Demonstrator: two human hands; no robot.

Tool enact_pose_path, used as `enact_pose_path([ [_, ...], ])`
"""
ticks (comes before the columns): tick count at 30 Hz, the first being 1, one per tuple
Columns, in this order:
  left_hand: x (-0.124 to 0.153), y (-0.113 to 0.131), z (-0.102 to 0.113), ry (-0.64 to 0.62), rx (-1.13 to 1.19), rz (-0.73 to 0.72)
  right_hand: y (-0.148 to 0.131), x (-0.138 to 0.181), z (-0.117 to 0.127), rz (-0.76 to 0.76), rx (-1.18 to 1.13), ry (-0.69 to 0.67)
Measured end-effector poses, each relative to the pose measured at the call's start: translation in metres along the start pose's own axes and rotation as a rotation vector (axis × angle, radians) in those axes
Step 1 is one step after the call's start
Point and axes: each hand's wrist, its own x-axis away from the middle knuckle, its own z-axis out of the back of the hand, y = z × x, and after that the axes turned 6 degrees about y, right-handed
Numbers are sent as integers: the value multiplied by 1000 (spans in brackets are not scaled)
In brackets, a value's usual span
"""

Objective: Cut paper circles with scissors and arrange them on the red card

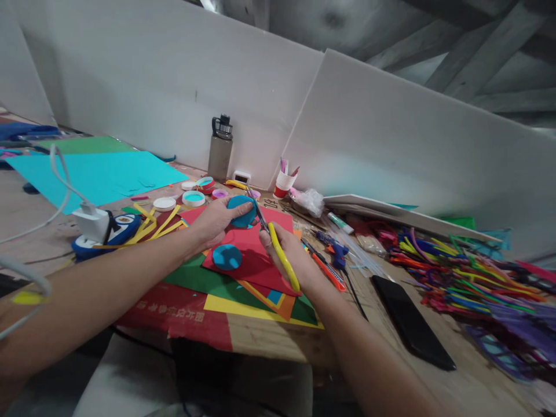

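Between the thumb and fingers of my left hand (217, 220) is a round blue paper disc (242, 213). My right hand (284, 249) grips yellow-handled scissors (280, 255), whose metal blades point up and away beside the disc's right edge. Whether the blades touch the paper I cannot tell. A second blue paper circle (226, 257) lies flat on red paper (256, 260) below my hands. Green paper (191, 277), orange and yellow sheets are stacked under the red one, with small blue scraps on top.
A bottle (220, 150) and a cup of pens (284, 182) stand at the back. To the right lie an orange utility knife (329, 272), a blue glue gun (339, 253), a black phone (410, 321) and many pipe cleaners (473, 272). A power strip (106, 231) sits left.
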Motion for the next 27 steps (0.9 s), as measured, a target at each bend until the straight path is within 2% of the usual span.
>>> enact_pose_path([
  [6,4,5,1,-44,-107,16,-2,1,1,1,-1,-37],
  [19,3,10,4,-90,-128,30,1,2,-1,-38,-45,-46],
  [27,3,13,5,-126,-191,66,0,2,0,5,-18,-48],
])
